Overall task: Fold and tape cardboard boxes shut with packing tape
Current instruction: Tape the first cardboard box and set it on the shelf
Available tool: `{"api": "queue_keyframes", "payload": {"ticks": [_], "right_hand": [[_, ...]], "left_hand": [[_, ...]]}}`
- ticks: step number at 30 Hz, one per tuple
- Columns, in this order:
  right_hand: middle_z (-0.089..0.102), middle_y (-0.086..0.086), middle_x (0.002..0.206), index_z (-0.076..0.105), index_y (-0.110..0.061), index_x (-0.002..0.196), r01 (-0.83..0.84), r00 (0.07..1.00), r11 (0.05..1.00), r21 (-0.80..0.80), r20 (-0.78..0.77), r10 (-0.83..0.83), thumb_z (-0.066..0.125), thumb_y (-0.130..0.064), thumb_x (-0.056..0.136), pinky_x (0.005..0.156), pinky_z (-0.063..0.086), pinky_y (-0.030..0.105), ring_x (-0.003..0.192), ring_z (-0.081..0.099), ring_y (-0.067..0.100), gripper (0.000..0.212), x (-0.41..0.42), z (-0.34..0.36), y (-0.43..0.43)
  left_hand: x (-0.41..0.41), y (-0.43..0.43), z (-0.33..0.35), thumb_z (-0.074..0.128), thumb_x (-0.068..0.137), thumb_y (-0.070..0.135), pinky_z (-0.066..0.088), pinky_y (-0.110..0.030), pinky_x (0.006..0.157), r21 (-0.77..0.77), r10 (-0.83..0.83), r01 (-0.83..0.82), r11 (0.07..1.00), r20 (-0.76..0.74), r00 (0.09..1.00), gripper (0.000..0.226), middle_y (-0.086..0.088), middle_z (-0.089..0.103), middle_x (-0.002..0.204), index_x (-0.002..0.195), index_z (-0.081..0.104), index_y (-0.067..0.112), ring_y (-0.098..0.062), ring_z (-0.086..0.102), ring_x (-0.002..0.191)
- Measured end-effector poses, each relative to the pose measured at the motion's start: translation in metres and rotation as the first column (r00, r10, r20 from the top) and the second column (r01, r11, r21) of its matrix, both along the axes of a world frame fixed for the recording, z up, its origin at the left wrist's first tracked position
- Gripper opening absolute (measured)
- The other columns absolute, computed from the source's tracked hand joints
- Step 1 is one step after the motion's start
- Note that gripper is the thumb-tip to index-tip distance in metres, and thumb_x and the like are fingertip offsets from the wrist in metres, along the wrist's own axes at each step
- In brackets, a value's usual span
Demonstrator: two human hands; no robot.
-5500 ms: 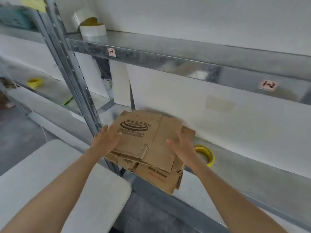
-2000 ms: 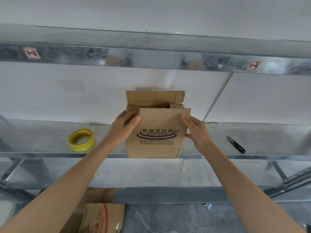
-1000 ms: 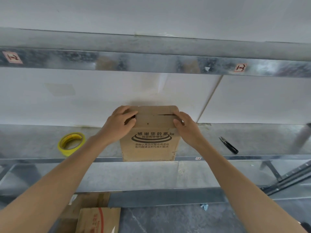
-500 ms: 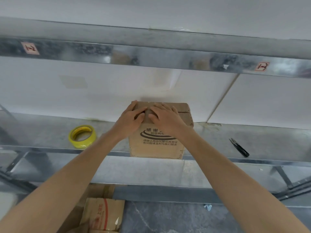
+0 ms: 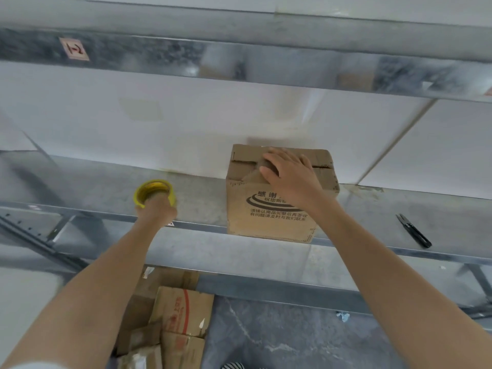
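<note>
A small brown cardboard box (image 5: 269, 217) with black printed characters stands on the metal shelf (image 5: 202, 206), its top flaps folded down. My right hand (image 5: 290, 177) lies flat on the flaps, pressing them closed. To the left, my left hand (image 5: 157, 209) grips a yellow roll of packing tape (image 5: 153, 190) on the shelf; its fingers are inside the roll's core.
Small black snips (image 5: 412, 230) lie on the shelf to the right of the box. Another metal shelf (image 5: 239, 62) runs overhead. Below, on the grey floor, lie several flattened cardboard boxes (image 5: 175, 315). A white wall backs the shelf.
The flat box was unfolded and stood on the shelf, and its flaps were folded down. My left hand has left the box top and moved left onto the tape roll; my right hand stays on the flaps.
</note>
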State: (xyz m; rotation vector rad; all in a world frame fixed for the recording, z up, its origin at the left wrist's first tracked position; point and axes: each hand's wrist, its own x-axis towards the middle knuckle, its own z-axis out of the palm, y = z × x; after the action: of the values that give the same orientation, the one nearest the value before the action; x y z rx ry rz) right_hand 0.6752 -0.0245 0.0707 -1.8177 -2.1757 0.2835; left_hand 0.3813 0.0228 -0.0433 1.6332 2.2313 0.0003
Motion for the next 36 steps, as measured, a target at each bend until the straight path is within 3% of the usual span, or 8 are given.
{"api": "queue_keyframes", "payload": {"ticks": [4, 8, 15, 22, 26, 29, 33, 36], "right_hand": [[0.026, -0.008, 0.155, 0.037, -0.025, 0.144, 0.008, 1.000, 1.000, 0.015, -0.010, -0.008, 0.032, -0.041, 0.101, 0.119, 0.005, 0.043, 0.145, 0.014, 0.010, 0.046, 0.000, -0.003, 0.002], [0.026, -0.008, 0.155, 0.038, -0.024, 0.143, 0.008, 1.000, 1.000, 0.009, -0.021, -0.007, 0.033, -0.041, 0.101, 0.119, 0.004, 0.043, 0.145, 0.014, 0.011, 0.046, 0.000, -0.003, 0.003], [0.027, -0.008, 0.155, 0.037, -0.024, 0.144, 0.006, 0.999, 1.000, -0.009, -0.046, -0.007, 0.034, -0.041, 0.100, 0.118, 0.003, 0.043, 0.145, 0.014, 0.011, 0.047, 0.000, -0.001, 0.003], [0.043, -0.006, 0.145, 0.039, -0.025, 0.142, 0.006, 0.976, 1.000, -0.006, -0.219, -0.007, 0.042, -0.035, 0.099, 0.117, 0.007, 0.046, 0.136, 0.033, 0.013, 0.044, 0.001, 0.007, -0.002], [0.063, -0.004, 0.118, 0.055, -0.023, 0.129, 0.025, 0.855, 0.999, -0.034, -0.517, -0.039, 0.053, -0.025, 0.092, 0.113, 0.027, 0.046, 0.112, 0.053, 0.013, 0.037, 0.002, 0.010, -0.004], [0.070, -0.004, 0.099, 0.066, -0.019, 0.110, 0.067, 0.701, 0.993, -0.095, -0.704, -0.115, 0.057, -0.020, 0.088, 0.092, 0.048, 0.035, 0.099, 0.063, 0.015, 0.024, 0.004, 0.013, -0.004], [0.071, -0.004, 0.092, 0.073, -0.012, 0.095, 0.130, 0.594, 0.981, -0.143, -0.782, -0.192, 0.064, -0.020, 0.085, 0.077, 0.045, 0.019, 0.090, 0.062, 0.008, 0.015, 0.009, 0.017, 0.000], [0.072, -0.002, 0.091, 0.073, -0.010, 0.087, 0.120, 0.581, 0.981, -0.154, -0.790, -0.195, 0.064, -0.021, 0.085, 0.080, 0.045, 0.020, 0.091, 0.062, 0.009, 0.014, 0.008, 0.019, 0.001]], "left_hand": [[-0.011, -0.004, -0.013, 0.053, 0.086, 0.009, 0.025, -0.040, 0.104, 0.086, -0.110, 0.129, 0.988, -0.199, 0.974, 0.041, -0.009, 0.055, 0.126, 0.126, 0.053, 0.014, -0.029, 0.049, 0.118], [-0.002, 0.000, 0.006, 0.050, 0.088, 0.013, 0.037, -0.036, 0.085, 0.316, -0.160, 0.165, 0.934, -0.042, 0.986, 0.017, -0.012, 0.064, 0.107, 0.098, 0.064, 0.008, -0.033, 0.056, 0.105], [0.043, -0.015, 0.100, 0.050, 0.088, 0.026, 0.035, -0.033, 0.065, 0.504, -0.379, 0.248, 0.827, 0.173, 0.909, 0.021, 0.000, 0.047, 0.071, 0.071, 0.042, 0.018, -0.030, 0.050, 0.076], [0.103, -0.032, 0.164, 0.054, 0.089, 0.025, 0.030, -0.031, 0.057, 0.570, -0.552, 0.407, 0.714, 0.099, 0.828, 0.013, 0.006, 0.049, 0.070, 0.081, 0.050, 0.015, -0.020, 0.048, 0.068], [0.136, -0.032, 0.163, 0.052, 0.089, 0.030, 0.029, -0.028, 0.053, 0.537, -0.577, 0.464, 0.705, 0.055, 0.815, 0.017, 0.003, 0.053, 0.071, 0.086, 0.054, 0.013, -0.019, 0.051, 0.069], [0.152, -0.030, 0.155, 0.048, 0.092, 0.039, 0.033, -0.028, 0.056, 0.537, -0.580, 0.461, 0.707, 0.066, 0.812, 0.026, 0.001, 0.060, 0.076, 0.087, 0.055, 0.015, -0.018, 0.055, 0.072], [0.156, -0.026, 0.152, 0.044, 0.094, 0.045, 0.036, -0.031, 0.064, 0.553, -0.568, 0.443, 0.706, 0.066, 0.821, 0.030, 0.005, 0.058, 0.077, 0.089, 0.056, 0.018, -0.018, 0.053, 0.074], [0.154, -0.026, 0.150, 0.041, 0.097, 0.045, 0.035, -0.032, 0.065, 0.554, -0.588, 0.454, 0.698, 0.081, 0.805, 0.028, 0.007, 0.053, 0.077, 0.085, 0.049, 0.021, -0.019, 0.051, 0.076]]}}
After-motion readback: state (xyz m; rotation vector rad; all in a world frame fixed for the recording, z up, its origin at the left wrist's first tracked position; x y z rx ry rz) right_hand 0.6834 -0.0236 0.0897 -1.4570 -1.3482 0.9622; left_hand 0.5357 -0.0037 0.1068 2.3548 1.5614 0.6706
